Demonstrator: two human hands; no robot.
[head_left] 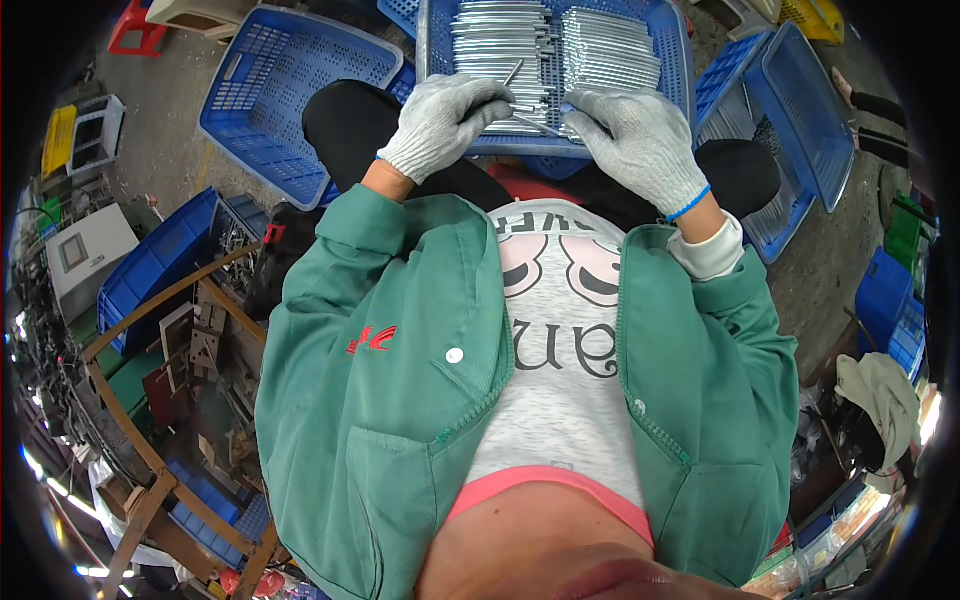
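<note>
A blue plastic crate (684, 60) stands in front of me with two side-by-side stacks of shiny metal rods, the left stack (500, 40) and the right stack (610, 50). Over its near edge, my left hand (440, 120), in a pale knitted glove, is closed on a thin metal rod (514, 72) whose end sticks up past the fingers. My right hand (640, 135), gloved alike with a blue cuff edge, has its fingers curled at the right stack's near end. Whatever its fingertips hold is hidden. Another loose rod (536, 123) lies slanted between both hands.
An empty blue crate (290, 95) sits to the left. On the right, more blue crates (805, 110) stand tilted, with rods (770, 215) below. Wooden framing (130, 430) and metal parts crowd the lower left. Another person's hand (842, 84) shows at far right.
</note>
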